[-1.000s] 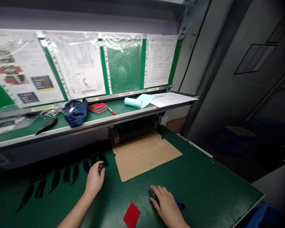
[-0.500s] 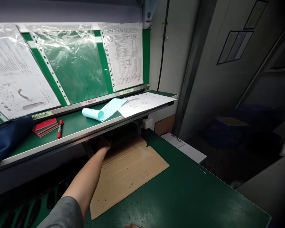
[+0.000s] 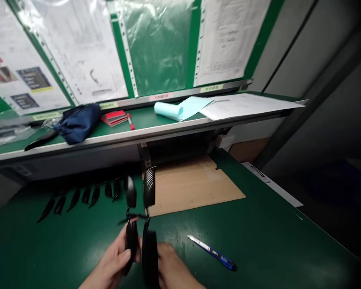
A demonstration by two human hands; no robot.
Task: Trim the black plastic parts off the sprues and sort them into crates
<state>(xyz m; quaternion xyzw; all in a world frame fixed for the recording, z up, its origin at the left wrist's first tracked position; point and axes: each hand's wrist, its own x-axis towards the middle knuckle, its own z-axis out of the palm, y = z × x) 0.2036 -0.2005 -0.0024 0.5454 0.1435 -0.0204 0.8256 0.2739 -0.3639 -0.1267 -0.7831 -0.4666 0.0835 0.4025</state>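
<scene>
Black moulded plastic comb cluster [image 3: 149, 186], ribbed pieces joined on a thin runner, stands upright over the green table [image 3: 258, 241] at bottom centre, in my hands. At far left a row of black curved plastic parts [image 3: 78, 198] lies on the table. Above it, on the green shelf [image 3: 144, 127], sit a navy fabric pouch [image 3: 78, 122], whose inside I cannot see, red booklets [image 3: 114, 117] and a red marker [image 3: 130, 121]. The rail labels are too blurred to read. My left hand [image 3: 114, 261] has its fingers wrapped round the cluster's lower left piece. My right hand [image 3: 174, 271] lies against the lower right piece; I cannot tell its grip. Further right lie a brown cardboard sheet [image 3: 192, 186] and a blue utility knife [image 3: 212, 253].
</scene>
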